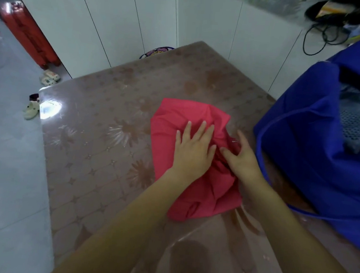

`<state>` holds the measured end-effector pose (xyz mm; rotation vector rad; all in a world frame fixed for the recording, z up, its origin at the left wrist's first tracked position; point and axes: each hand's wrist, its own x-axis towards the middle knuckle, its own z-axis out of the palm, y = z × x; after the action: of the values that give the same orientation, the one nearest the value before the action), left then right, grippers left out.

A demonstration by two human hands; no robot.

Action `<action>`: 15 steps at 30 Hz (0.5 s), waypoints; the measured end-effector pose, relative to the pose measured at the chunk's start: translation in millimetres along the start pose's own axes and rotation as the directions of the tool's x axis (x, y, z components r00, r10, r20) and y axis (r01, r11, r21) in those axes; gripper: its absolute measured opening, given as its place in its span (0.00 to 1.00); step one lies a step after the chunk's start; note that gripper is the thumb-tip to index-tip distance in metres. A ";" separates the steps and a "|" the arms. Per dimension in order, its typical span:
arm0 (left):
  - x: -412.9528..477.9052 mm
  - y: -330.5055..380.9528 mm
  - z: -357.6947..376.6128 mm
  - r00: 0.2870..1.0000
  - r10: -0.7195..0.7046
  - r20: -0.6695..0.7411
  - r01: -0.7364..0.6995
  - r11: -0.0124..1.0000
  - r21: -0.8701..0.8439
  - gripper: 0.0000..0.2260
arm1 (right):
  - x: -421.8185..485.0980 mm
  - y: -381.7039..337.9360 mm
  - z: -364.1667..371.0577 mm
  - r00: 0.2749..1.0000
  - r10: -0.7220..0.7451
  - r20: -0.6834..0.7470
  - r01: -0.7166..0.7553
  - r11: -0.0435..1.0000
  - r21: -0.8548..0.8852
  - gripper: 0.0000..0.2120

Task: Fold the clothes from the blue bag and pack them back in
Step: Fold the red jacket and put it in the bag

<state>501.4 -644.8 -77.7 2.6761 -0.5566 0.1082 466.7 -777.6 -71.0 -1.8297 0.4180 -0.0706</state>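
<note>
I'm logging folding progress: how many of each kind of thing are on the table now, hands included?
Garments laid out: 1, the red garment
Bags: 1, the blue bag
Hands: 2, the left hand and the right hand, both on the red garment
Total: 4
The clothes inside the blue bag are bunched together, so they are not counted.

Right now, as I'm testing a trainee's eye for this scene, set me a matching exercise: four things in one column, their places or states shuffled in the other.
Things
1. crumpled red cloth garment
2. big blue fabric bag
3. pale slippers
4. left hand

Places or states
a. on the floor, left of the table
b. flat on the red garment, fingers straight
c. on the table's right side, open, clothes inside
d. mid-table, creased

Pairs: 1-d, 2-c, 3-a, 4-b
</note>
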 end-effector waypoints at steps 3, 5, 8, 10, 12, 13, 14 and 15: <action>-3.2 -8.7 10.4 0.972 0.026 0.234 -0.059 0.989 0.135 0.33 | -6.5 -9.8 8.6 0.975 -0.224 0.003 0.215 0.930 -0.299 0.27; -2.3 -13.8 19.3 0.948 0.056 0.315 -0.091 0.991 0.097 0.32 | -11.8 -15.5 17.3 0.949 -0.309 0.066 0.303 0.830 -0.468 0.22; -1.6 -15.0 24.5 0.932 0.056 0.359 -0.109 0.986 0.129 0.32 | -18.0 -25.7 28.2 0.881 -0.450 0.149 0.452 0.703 -0.549 0.25; -1.2 -13.7 23.1 0.951 0.056 0.305 -0.057 0.998 -0.003 0.32 | -22.5 -30.3 37.4 0.848 -0.465 0.256 0.529 0.704 -0.474 0.25; 6.1 -21.8 17.2 0.960 0.082 0.267 -0.074 0.997 -0.038 0.31 | -24.9 -17.5 42.0 0.857 -0.385 0.343 0.516 0.637 -0.572 0.28; 13.0 -30.5 13.2 0.961 0.100 0.258 -0.118 0.992 0.055 0.29 | -23.6 -6.4 38.9 0.885 -0.314 0.343 0.465 0.582 -0.667 0.31; 20.1 -40.2 10.4 0.966 0.117 0.230 -0.156 0.975 0.159 0.29 | -21.0 5.3 32.7 0.913 -0.251 0.321 0.407 0.523 -0.749 0.36; 26.1 -48.2 7.0 0.971 0.128 0.202 -0.178 0.952 0.250 0.28 | -17.3 16.6 25.1 0.933 -0.200 0.298 0.358 0.469 -0.807 0.38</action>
<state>544.5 -616.7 -97.9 2.9198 -0.8654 -0.0237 453.0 -753.0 -91.3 -2.8814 -0.0244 0.0844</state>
